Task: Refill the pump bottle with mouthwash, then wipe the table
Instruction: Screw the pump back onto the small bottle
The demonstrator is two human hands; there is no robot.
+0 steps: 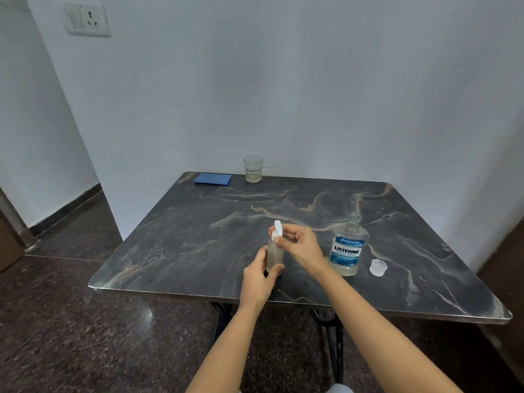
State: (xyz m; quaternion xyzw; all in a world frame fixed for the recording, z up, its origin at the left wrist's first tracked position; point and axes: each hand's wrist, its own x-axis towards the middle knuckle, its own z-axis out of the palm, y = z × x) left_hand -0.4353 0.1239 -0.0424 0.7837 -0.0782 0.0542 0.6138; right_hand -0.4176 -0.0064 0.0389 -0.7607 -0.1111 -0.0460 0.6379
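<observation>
A glass (253, 168), perhaps holding pale liquid, below a wall socket (87, 19).

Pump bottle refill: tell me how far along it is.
Done: the mouthwash bottle stands uncapped, its cap beside it on the table. In hand: the left hand holds the pump bottle while the right hand pinches its white pump head; screwing on or off, I cannot tell. Left: wiping, since the blue cloth lies untouched at the far corner.

Left hand (259, 276) grips the pump bottle (275, 252); right hand's (302, 245) fingers (289, 230) pinch its top.
</observation>
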